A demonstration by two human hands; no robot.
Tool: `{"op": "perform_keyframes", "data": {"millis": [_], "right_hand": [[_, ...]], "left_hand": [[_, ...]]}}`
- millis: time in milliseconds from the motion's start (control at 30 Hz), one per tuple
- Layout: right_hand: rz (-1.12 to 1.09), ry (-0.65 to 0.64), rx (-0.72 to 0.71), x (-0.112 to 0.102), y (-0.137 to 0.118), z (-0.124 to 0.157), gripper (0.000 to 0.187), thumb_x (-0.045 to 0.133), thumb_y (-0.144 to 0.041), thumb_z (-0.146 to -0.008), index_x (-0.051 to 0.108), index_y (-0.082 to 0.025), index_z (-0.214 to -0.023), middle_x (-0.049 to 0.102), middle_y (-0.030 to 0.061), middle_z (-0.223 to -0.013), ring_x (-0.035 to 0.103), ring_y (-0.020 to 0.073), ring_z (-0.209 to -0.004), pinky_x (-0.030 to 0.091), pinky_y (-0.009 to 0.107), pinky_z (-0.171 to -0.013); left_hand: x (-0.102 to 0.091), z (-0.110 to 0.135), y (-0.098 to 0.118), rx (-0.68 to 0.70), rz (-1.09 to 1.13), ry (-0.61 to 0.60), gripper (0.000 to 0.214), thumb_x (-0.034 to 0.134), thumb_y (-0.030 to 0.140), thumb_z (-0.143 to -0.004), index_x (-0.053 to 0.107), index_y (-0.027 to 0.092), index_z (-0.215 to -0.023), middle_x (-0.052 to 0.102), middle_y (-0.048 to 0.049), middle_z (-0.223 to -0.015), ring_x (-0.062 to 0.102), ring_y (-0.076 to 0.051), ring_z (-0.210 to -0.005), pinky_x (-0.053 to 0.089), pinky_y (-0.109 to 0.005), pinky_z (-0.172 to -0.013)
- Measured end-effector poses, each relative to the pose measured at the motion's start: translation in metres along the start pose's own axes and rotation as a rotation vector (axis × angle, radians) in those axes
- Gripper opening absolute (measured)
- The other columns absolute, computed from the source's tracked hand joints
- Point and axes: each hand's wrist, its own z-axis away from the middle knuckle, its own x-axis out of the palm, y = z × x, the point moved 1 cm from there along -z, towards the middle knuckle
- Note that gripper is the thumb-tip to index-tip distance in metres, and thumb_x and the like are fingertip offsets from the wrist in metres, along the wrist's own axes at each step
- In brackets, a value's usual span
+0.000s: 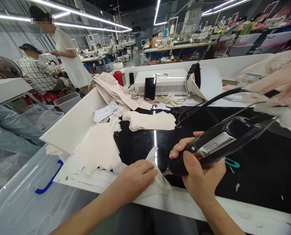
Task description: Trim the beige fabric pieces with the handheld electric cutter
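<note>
My right hand [199, 173] is wrapped round a black and silver corded electric cutter [221, 143], its tip pointing down-left at a small cream fabric piece [157, 176] on the black table top [257, 163]. My left hand [135, 178] lies on that fabric piece with its fingers curled, pressing it down near the table's white front edge. The tool's black cable [209, 102] runs back across the table. A stack of cut cream pieces [98, 150] lies just left of my left hand.
More cream pieces [150, 120] and paper slips lie further back, with a white box unit [165, 81], a phone [150, 88] and pink cloth [279, 75] at right. A clear plastic bin lid [25, 199] sits at left. Two people stand far left.
</note>
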Motion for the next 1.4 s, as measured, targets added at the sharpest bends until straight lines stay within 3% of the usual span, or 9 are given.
{"op": "perform_keyframes", "data": {"millis": [167,433,867,1100,1400], "right_hand": [[0.003,0.024,-0.023,0.007,-0.002,0.0,0.04,0.091,-0.021,-0.091,0.067,-0.029,-0.121,0.077,-0.0046,-0.087,0.071,0.0151,-0.062,0.064,0.03,-0.059],[-0.021,0.007,-0.031,0.009,0.0,-0.001,0.047,0.085,-0.008,-0.086,0.07,-0.029,-0.125,0.08,-0.0055,-0.089,0.073,0.0129,-0.065,0.066,0.026,-0.063],[-0.028,0.031,-0.034,0.012,0.006,-0.006,0.043,0.087,-0.015,-0.09,0.069,-0.03,-0.126,0.079,-0.0064,-0.089,0.071,0.013,-0.065,0.064,0.027,-0.063],[0.021,0.027,-0.036,0.016,0.013,-0.008,0.032,0.087,-0.017,-0.089,0.067,-0.029,-0.112,0.078,-0.0068,-0.087,0.071,0.0132,-0.063,0.063,0.028,-0.062],[0.007,0.034,-0.041,0.018,0.016,-0.012,0.033,0.085,-0.019,-0.093,0.065,-0.029,-0.117,0.078,-0.0068,-0.087,0.072,0.0143,-0.064,0.063,0.031,-0.061]], "left_hand": [[-0.005,0.001,0.0,0.008,-0.014,-0.025,0.023,0.05,0.025,-0.124,0.069,0.018,-0.135,0.078,-0.0115,-0.124,0.08,-0.028,-0.114,0.073,-0.039,-0.095],[-0.009,0.003,0.002,0.037,-0.073,-0.086,0.025,0.071,0.028,-0.116,0.068,0.02,-0.139,0.075,-0.0137,-0.13,0.079,-0.031,-0.115,0.072,-0.05,-0.104],[-0.01,0.003,0.003,0.021,-0.081,-0.091,0.026,0.075,0.026,-0.113,0.071,0.02,-0.138,0.073,-0.0145,-0.13,0.077,-0.03,-0.113,0.07,-0.05,-0.105],[-0.006,0.005,0.002,0.006,-0.055,-0.1,0.029,0.076,0.026,-0.112,0.072,0.02,-0.141,0.072,-0.0144,-0.13,0.076,-0.031,-0.116,0.07,-0.048,-0.103],[-0.006,0.005,0.002,-0.013,-0.038,-0.099,0.03,0.079,0.027,-0.111,0.072,0.02,-0.14,0.072,-0.0145,-0.133,0.075,-0.031,-0.117,0.071,-0.047,-0.103]]}}
